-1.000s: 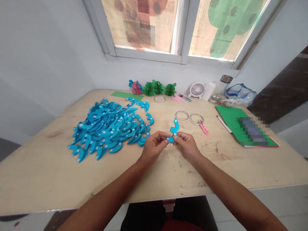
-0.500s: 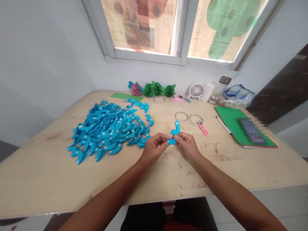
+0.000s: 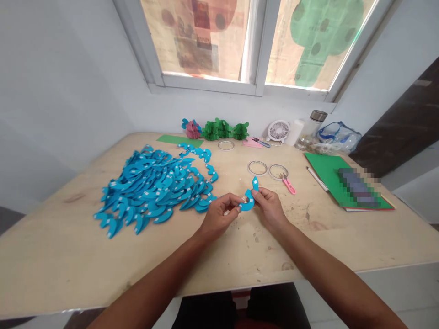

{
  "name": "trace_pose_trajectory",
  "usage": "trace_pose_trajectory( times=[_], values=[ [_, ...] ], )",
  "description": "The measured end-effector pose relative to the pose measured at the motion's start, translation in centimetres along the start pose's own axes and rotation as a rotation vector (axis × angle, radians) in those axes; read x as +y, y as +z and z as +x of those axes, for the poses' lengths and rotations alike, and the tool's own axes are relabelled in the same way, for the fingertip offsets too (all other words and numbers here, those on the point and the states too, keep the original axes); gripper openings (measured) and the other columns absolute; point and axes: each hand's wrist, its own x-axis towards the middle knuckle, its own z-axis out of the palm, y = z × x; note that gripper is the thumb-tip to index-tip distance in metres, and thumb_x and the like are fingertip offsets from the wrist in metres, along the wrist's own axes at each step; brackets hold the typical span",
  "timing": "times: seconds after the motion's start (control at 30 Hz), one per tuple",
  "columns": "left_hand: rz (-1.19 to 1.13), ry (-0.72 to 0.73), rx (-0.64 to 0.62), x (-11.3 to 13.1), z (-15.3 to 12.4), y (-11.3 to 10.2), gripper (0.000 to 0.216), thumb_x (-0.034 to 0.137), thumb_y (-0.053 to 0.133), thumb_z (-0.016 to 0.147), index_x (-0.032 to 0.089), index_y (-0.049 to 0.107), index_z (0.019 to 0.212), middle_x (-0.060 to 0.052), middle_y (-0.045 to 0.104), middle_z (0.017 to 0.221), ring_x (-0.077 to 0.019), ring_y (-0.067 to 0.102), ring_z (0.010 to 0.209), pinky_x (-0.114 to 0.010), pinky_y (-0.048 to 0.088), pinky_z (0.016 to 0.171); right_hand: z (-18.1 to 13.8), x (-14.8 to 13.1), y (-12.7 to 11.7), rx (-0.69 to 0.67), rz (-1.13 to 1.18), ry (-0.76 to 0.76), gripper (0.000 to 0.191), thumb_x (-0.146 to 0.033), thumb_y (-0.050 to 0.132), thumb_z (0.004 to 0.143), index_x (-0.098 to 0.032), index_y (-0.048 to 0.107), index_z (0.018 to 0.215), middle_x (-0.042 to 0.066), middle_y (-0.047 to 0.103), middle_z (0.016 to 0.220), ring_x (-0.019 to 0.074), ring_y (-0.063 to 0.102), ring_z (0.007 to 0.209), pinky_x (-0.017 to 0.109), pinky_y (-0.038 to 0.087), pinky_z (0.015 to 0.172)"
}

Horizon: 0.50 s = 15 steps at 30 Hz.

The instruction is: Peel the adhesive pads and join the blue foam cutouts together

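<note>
Between my hands, just above the table's middle, is a curved blue paper piece (image 3: 247, 205) with small white patches on it. My left hand (image 3: 222, 213) pinches its left end between thumb and fingertips. On the other side, my right hand (image 3: 270, 206) grips it near the bend, and its upper tip sticks up past the fingers. To the left lies a large heap of similar blue paper pieces (image 3: 154, 183), several with white squares on them. What sits right under my fingertips is hidden.
Beyond my hands lie tape rolls (image 3: 257, 168) and pink-handled snips (image 3: 288, 184). Green paper figures (image 3: 222, 129), a small white fan (image 3: 279, 131) and a bottle (image 3: 313, 125) stand along the wall. At right, a blurred dark object rests on green sheets (image 3: 329, 173).
My right hand has shifted its hold on the blue piece, which has turned and shows more of its curve between my hands. The view has tilted slightly.
</note>
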Motion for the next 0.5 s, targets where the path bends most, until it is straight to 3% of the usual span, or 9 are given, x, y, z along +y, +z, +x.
trace_pose_trajectory(
  times=[0.2, 0.5],
  values=[
    [0.045, -0.012, -0.012, -0.1, 0.0, -0.1, 0.013, 0.023, 0.06, 0.07, 0.016, 0.061, 0.081, -0.002, 0.061, 0.07, -0.0142, 0.057, 0.067, -0.026, 0.045, 0.064, 0.0, -0.5, 0.2, -0.012, 0.055, 0.035, 0.023, -0.04, 0.07, 0.068, -0.019, 0.064, 0.064, -0.002, 0.054, 0.055, 0.011, 0.045, 0.054, 0.026, 0.037, 0.057],
    [0.089, 0.0, -0.082, -0.3, 0.1, 0.0, 0.013, 0.021, 0.058, 0.07, 0.015, 0.062, 0.082, -0.003, 0.063, 0.073, -0.0147, 0.058, 0.068, -0.027, 0.046, 0.065, 0.2, -1.1, 0.2, 0.148, 0.038, 0.03, 0.023, -0.042, 0.069, 0.065, -0.019, 0.067, 0.064, 0.001, 0.061, 0.06, 0.0125, 0.046, 0.055, 0.025, 0.036, 0.052]
  ],
)
